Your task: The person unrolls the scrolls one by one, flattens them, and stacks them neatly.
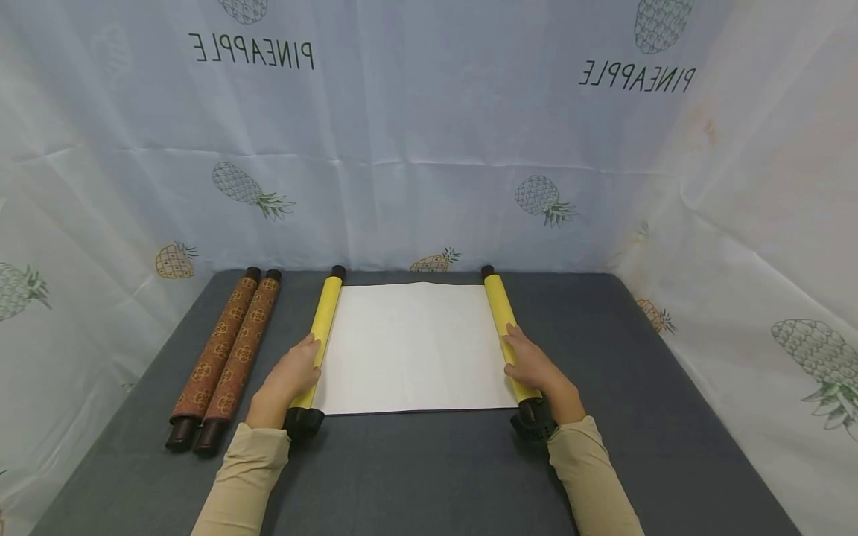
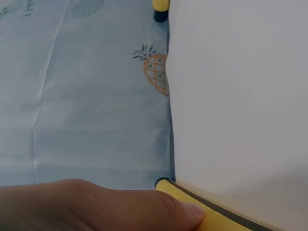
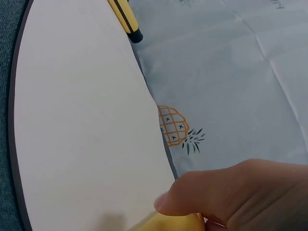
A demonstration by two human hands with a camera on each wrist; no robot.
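Note:
A scroll lies unrolled on the dark table, its white sheet spread between a yellow left roll and a yellow right roll. Both rolls end in black knobs at the far side. My left hand grips the left roll around its nearer half; in the left wrist view the thumb lies along the yellow surface. The right roll is held by my right hand, whose thumb presses on top in the right wrist view. Some fingers of both hands are hidden.
Two brown patterned scrolls, rolled up with dark end knobs, lie side by side on the table's left. A pineapple-print curtain hangs behind and at both sides of the grey tabletop.

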